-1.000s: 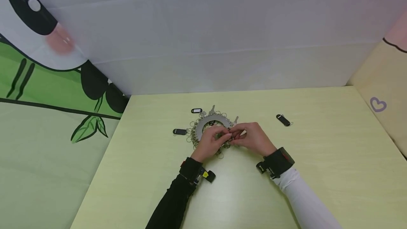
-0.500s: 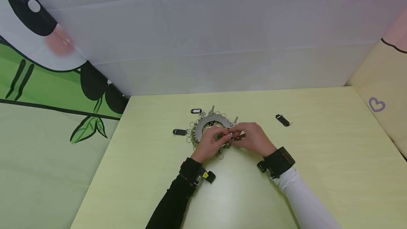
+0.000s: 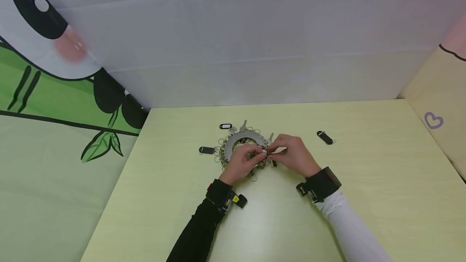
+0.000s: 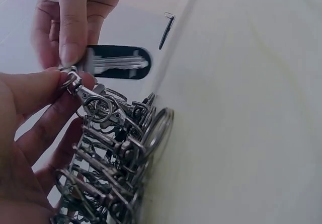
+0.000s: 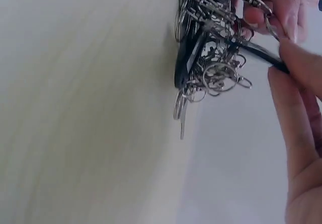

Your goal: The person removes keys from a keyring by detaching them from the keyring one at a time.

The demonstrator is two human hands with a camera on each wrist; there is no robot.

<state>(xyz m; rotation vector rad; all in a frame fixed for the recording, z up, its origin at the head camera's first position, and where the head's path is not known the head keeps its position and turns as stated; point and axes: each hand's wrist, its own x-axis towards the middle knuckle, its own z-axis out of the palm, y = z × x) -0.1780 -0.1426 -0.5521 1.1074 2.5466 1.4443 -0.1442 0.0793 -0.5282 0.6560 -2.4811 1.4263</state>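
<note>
A ring-shaped metal key holder (image 3: pixel 229 145), hung with several swivel clips and split rings, lies on the table under both hands. My left hand (image 3: pixel 241 161) pinches a swivel clip (image 4: pixel 83 90) on its near right side, with a split ring (image 4: pixel 70 77) at the clip's end. Facing it, my right hand (image 3: pixel 293 155) pinches a silver key (image 4: pixel 121 63) by its head end, close to that ring. Beside the key hangs a black key tag (image 3: pixel 274 163), also showing in the right wrist view. The exact spot where ring and key meet is partly covered by fingertips.
Black key tags lie left of the holder (image 3: pixel 206 150), behind it (image 3: pixel 225 126), and alone at the right (image 3: pixel 325 137). Keys (image 3: pixel 243 124) stick out from the holder's back edge. A pale wall (image 3: pixel 255 80) stands at the table's far edge.
My right hand has shifted slightly right and up, drawing back a little from the left hand. The black tag now hangs in sight below its fingers. My left hand stays in place.
</note>
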